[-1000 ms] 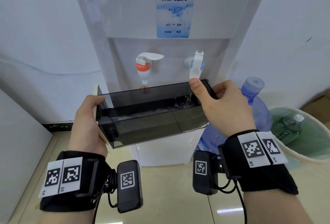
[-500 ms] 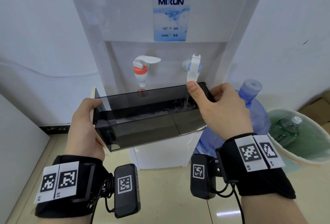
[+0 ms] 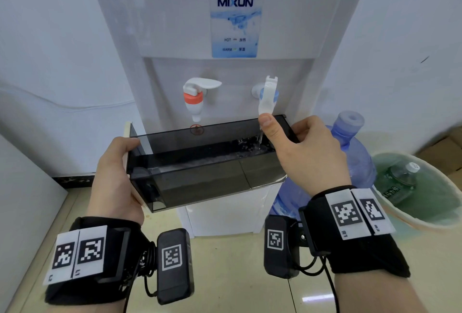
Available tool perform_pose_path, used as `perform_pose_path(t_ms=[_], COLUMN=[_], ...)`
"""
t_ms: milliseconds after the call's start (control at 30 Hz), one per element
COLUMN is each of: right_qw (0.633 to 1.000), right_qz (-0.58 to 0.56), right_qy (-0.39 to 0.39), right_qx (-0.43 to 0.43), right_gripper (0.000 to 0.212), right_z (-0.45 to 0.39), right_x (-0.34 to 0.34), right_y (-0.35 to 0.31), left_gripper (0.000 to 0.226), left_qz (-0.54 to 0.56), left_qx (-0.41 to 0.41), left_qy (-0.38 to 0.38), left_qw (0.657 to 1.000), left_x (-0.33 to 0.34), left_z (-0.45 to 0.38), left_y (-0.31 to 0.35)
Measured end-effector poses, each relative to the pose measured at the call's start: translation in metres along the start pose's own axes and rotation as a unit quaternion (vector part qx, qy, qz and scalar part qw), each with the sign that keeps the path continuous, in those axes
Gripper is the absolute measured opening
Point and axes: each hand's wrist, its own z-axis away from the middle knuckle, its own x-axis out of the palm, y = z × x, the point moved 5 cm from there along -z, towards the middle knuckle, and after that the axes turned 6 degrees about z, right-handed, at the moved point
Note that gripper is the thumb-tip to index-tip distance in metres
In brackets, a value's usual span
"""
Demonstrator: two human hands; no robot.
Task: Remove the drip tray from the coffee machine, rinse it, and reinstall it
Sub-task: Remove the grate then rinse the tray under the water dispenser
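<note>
Drip tray (image 3: 200, 162), stiff smoky plastic, held off the machine under the blue tap (image 3: 268, 95). Left hand (image 3: 116, 177) grips its left end; right hand (image 3: 305, 152) curls round the right end, thumb pressing the lever. Filling water adds weight and slosh; walls likely slick.

Drip tray (image 3: 200, 170): long rectangular box, dark smoked translucent plastic, open top up, tilted slightly down toward left. Held in air in front of white MIXUN dispenser (image 3: 175, 25), under both taps. Thin water stream falling from blue tap (image 3: 268, 95) into right end; splash and shallow water along inside bottom.
</note>
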Motion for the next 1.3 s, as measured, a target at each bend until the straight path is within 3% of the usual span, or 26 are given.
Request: perform_pose_path(t_ms=[567,700,1033,1300], right_qw=[1.000,1.000,1.000,1.000], right_qz=[0.007,0.000,-0.001,0.003], right_qy=[0.009,0.017,0.023,0.014], right_qx=[0.005,0.012,0.011,0.007], right_gripper=[0.081,0.080,0.080,0.081], right_z=[0.000,-0.001,-0.004,-0.003], right_x=[-0.003,-0.007,-0.008,-0.007], right_y=[0.004,0.007,0.008,0.004], left_gripper=[0.032,0.024,0.037,0.020], left_qz=[-0.001,-0.004,-0.008,-0.007], left_qx=[0.003,-0.004,0.008,0.005], left_qy=[-0.007,-0.014,-0.012,-0.008], left_qw=[1.000,1.000,1.000,1.000], left_x=[0.005,0.009,0.014,0.008], left_z=[0.000,0.001,0.000,-0.004], left_y=[-0.003,-0.004,-0.001,-0.002])
